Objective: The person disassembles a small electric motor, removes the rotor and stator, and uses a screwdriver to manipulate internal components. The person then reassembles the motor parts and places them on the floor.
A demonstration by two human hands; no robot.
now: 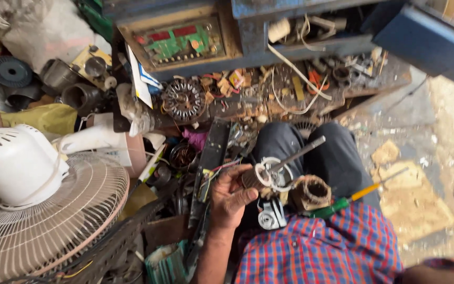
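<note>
While the left hand (229, 197) gripped the rotor (269, 173) by its body, disassembly appeared underway; the wound stator (311, 192) lay beside it. Right hand unseen.

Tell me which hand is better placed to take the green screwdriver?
Probably the right: the left hand grips the rotor, and the screwdriver lies on the right side. The right hand itself is unseen.

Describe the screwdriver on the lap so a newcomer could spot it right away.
Start at the person's dark-trousered lap, just above the red and blue checked shirt. To the right of the left hand holding a motor rotor with a shaft, beside a copper-wound coil, lies the screwdriver. Its green and yellow handle sets it apart from the dull metal parts around it.
</note>
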